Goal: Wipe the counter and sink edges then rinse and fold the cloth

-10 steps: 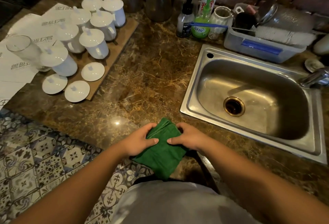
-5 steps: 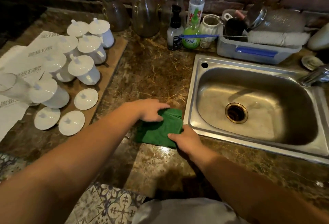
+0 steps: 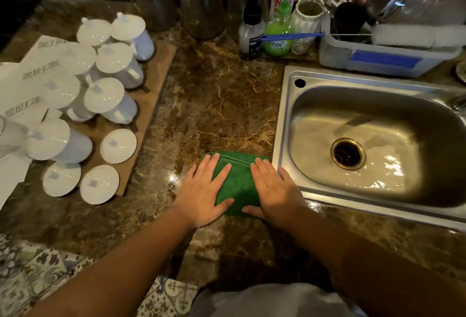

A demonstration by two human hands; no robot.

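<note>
A folded green cloth lies flat on the brown marble counter, just left of the steel sink's rim. My left hand rests palm down on the cloth's left side with fingers spread. Pressed flat on its right side is my right hand, close to the sink's near left corner. Neither hand grips the cloth. The basin is wet around the drain.
White lidded mugs and loose lids sit on a wooden board at the left, with printed papers beyond. Bottles, glass jars and a grey tub of brushes line the back. A tap shows at the right edge.
The cloth went from being held at the counter's near edge to lying folded beside the sink. Both hands now lie flat on top of it.
</note>
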